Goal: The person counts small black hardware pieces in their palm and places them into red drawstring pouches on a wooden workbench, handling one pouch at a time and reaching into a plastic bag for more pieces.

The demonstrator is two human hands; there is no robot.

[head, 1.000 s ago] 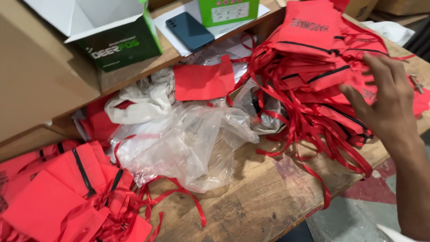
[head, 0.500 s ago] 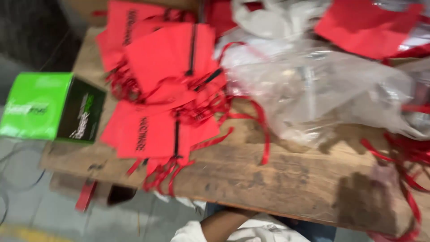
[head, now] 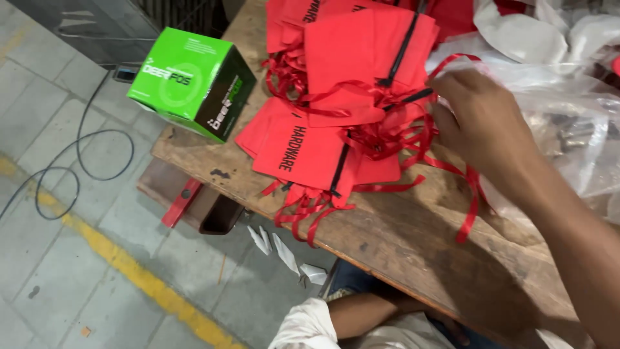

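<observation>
While the right hand [head: 481, 126] pinches red ribbon ties [head: 413, 132] atop the red drawstring pouches [head: 342, 84] heaped on the wooden counter [head: 413, 239], one pouch should be teased free gently, avoiding tangles. Left hand: unseen. Green box [head: 194, 81] at corner.

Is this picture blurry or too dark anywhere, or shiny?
Head view: mostly sharp, with even light; the red bags and green box look crisp. The right hand is a little soft. The clear plastic bag shows pale glare. A dim shadow lies under the wooden table.
</observation>
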